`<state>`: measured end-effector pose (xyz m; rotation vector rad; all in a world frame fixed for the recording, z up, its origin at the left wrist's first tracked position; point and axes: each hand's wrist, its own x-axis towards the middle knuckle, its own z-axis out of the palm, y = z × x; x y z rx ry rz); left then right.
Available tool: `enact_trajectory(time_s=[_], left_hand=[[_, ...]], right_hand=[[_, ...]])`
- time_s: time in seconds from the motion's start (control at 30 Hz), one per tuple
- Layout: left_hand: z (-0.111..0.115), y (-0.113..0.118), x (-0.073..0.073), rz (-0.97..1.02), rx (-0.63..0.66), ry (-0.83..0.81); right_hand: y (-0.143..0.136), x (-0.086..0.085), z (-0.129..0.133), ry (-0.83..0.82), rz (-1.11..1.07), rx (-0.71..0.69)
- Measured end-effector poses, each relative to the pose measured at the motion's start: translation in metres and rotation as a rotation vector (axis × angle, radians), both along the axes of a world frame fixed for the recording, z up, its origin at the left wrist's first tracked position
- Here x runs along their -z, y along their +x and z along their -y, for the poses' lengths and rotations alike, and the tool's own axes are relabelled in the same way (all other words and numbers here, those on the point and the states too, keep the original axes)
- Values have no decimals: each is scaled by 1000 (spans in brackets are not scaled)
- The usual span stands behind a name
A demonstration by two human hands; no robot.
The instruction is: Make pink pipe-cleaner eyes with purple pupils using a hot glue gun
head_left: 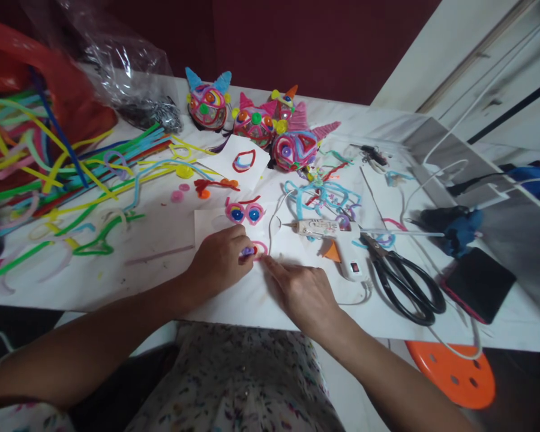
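Observation:
Below a pink craft piece with two blue round eyes (246,212), my left hand (220,259) is closed in a pinch. A small purple piece (247,252) shows at its fingertips; its exact kind is hard to make out. Beside it, a pink pipe cleaner loop (265,247) lies on a white paper sheet (203,223). My right hand (303,291) rests on the table with its index finger stretched out, the tip touching the lower edge of the loop. To its right are a white hot glue gun (351,255) and black-handled scissors (407,285).
Several decorated animal-face ornaments (296,150) stand at the back. Loose pipe cleaners (99,165) cover the left side near a red bag (72,90). Blue wire-like pieces (326,195) lie mid-table. A dark square object (479,285) and white cable sit at right.

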<state>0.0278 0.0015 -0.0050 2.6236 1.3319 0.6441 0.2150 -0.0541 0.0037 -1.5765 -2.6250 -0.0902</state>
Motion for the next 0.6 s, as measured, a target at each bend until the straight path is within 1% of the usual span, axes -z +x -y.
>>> enact_trajectory(time_s=[0.1, 0.3, 0.4, 0.6], left_hand=[[0, 0, 0, -3, -5, -6], [0, 0, 0, 7, -14, -30], [0, 0, 0, 10, -8, -27], [0, -1, 2, 39, -1, -30]], right_hand=[[-2, -1, 2, -21, 8, 3], [-10, -10, 4, -69, 54, 9], [-11, -11, 4, -86, 75, 4], [-10, -14, -5, -176, 82, 45]])
